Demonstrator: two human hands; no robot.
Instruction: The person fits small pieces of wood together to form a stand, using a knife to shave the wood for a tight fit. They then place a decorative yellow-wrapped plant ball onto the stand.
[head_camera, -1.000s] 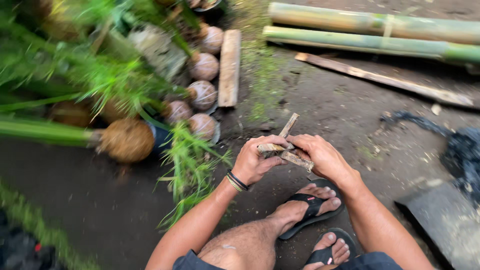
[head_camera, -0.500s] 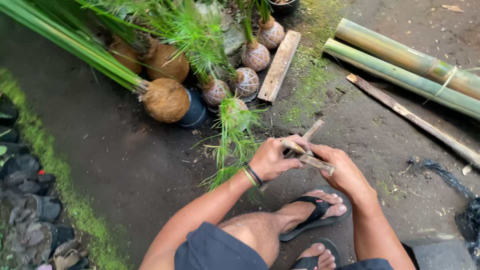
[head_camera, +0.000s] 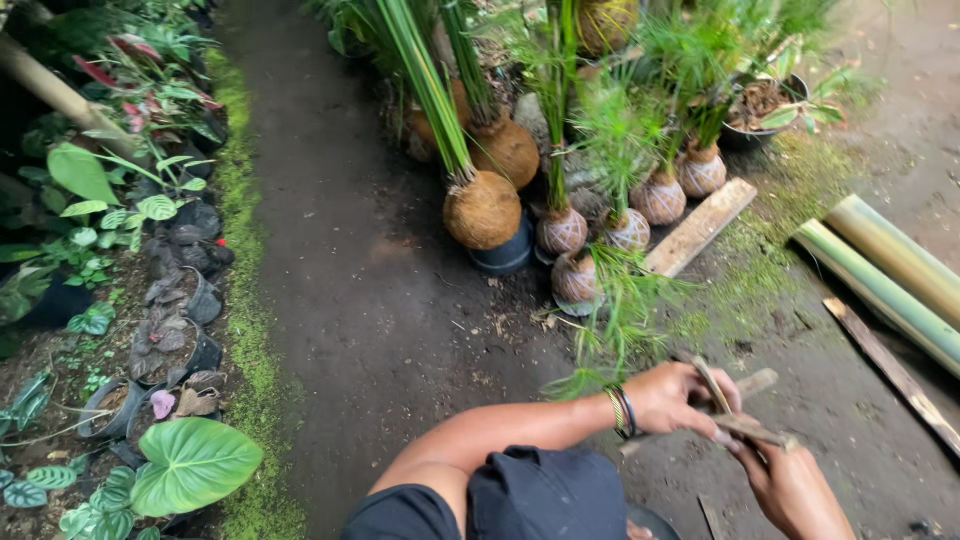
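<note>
Both hands sit at the lower right, left hand (head_camera: 678, 398) above right hand (head_camera: 790, 487), wooden sticks (head_camera: 738, 412) between them. Plant balls (head_camera: 484, 208) lie beyond; bamboo poles (head_camera: 880, 280) right; potted plants (head_camera: 150, 300) left.

Free room: dark bare soil path (head_camera: 340, 280) runs from top centre down to lower centre of frame, open w/ only small debris. Left edge blocked by potted leafy plants (head_camera: 150, 250) and a moss strip (head_camera: 245, 300). Upper centre-right crowded w/ moss-ball plants (head_camera: 560, 200) and a plank (head_camera: 700, 226). Right edge: bamboo poles (head_camera: 890, 275) lying flat; ground between them and hands is open.
</note>
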